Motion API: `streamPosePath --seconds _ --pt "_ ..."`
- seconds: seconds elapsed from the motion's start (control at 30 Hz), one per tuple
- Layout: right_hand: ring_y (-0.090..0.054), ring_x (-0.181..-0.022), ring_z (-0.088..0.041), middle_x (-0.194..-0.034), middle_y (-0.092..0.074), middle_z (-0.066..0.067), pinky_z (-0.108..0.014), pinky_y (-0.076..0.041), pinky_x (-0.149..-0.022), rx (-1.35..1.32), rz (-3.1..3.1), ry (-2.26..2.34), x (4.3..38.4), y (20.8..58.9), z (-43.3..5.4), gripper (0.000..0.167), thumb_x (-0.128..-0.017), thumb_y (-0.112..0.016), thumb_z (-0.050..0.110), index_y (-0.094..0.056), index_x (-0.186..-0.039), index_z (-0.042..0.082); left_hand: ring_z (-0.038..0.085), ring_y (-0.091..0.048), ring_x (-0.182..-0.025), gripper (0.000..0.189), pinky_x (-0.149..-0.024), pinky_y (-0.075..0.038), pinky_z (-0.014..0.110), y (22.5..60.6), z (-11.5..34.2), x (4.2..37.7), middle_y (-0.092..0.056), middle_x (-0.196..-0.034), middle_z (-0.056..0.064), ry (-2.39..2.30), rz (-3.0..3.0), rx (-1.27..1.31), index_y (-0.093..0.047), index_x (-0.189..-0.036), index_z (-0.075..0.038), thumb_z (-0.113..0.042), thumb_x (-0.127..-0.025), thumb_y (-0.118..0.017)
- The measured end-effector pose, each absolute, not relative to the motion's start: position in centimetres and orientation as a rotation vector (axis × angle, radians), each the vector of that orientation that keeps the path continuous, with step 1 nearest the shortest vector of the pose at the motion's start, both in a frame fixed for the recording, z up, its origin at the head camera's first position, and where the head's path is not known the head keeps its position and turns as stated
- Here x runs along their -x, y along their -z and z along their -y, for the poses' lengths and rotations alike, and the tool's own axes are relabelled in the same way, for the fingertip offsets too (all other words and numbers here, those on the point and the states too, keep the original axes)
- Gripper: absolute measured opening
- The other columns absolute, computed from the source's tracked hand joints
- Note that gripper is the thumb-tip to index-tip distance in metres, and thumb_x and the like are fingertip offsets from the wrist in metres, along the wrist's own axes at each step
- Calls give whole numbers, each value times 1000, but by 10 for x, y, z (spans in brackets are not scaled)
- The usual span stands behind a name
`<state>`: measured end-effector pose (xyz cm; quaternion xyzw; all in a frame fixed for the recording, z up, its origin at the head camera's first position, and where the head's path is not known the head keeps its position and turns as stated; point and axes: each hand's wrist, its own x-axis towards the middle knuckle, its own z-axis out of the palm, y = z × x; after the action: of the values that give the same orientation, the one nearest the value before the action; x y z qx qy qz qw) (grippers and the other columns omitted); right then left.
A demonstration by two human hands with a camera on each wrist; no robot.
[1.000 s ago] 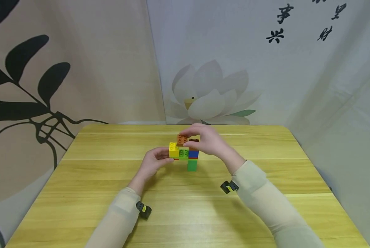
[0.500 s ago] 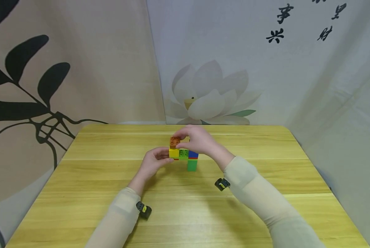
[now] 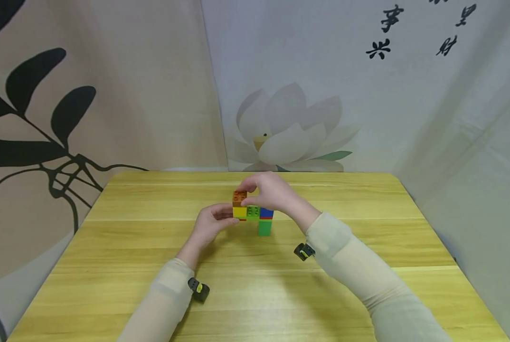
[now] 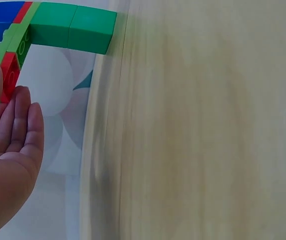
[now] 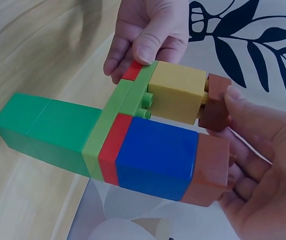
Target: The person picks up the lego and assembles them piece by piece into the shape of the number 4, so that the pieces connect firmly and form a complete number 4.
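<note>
A structure of toy building bricks stands on the table. Two stacked green bricks [image 5: 58, 132] form its post, topped by a light green plate [image 5: 114, 103] reaching sideways. Over the post sit a thin red brick [image 5: 114, 150], a blue brick [image 5: 155, 155] and a brown brick [image 5: 207, 170]. A yellow brick [image 3: 240, 212] rises from the plate's outer end. My left hand [image 3: 210, 225] grips that end, thumb at the plate and small red piece [image 4: 10, 75]. Between thumb and finger, my right hand [image 3: 269, 192] pinches another brown brick [image 5: 215, 102] on the yellow one; yellow studs show in the slim gap.
The wooden table [image 3: 255, 294] stretches around both arms. Behind its far edge hangs a printed cloth [image 3: 297, 128] with a flower, leaves and characters. A small black device [image 3: 199, 289] is strapped to each wrist.
My right hand has carried the brown brick left and down, from above the light green plate onto the yellow brick. The left hand has kept its place.
</note>
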<state>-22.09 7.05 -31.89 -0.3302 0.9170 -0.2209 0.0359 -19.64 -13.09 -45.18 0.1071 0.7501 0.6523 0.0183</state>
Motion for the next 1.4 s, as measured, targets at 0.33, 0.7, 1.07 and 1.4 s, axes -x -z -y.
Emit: streamPosePath --seconds 0.33,0.7,1.07,1.4 --pt "-63 -105 -17 -116 -70 1 -35 -49 -94 1017 -2824 657 221 320 -72 29 -87 -79 27 -75 -113 16 25 -68 -97 36 -81 -55 26 450 128 196 -70 -110 19 -2012 -2356 -286 -68 -117 5 1 -83 -78" --pt "-63 -103 -17 -112 -70 2 -34 -50 -92 1080 -2837 734 221 327 -77 29 -86 -80 26 -75 -112 14 34 -66 -98 34 -78 -54 24 426 124 184 -70 -108 24 -1993 -2376 -298 -66 -116 11 7 -84 -74" --pt "-63 -98 -18 -110 -70 2 -32 -51 -87 1088 -2825 783 219 330 -78 28 -86 -80 24 -75 -111 13 33 -66 -100 34 -82 -53 26 418 121 178 -70 -107 22 -1981 -2390 -291 -67 -116 9 6 -83 -75" --pt "-63 -99 -17 -109 -71 0 -33 -51 -88 1053 -2835 808 220 333 -80 32 -86 -80 24 -75 -115 12 32 -66 -98 33 -81 -54 26 416 120 178 -70 -107 22 -1957 -2399 -288 -67 -116 10 5 -84 -75"
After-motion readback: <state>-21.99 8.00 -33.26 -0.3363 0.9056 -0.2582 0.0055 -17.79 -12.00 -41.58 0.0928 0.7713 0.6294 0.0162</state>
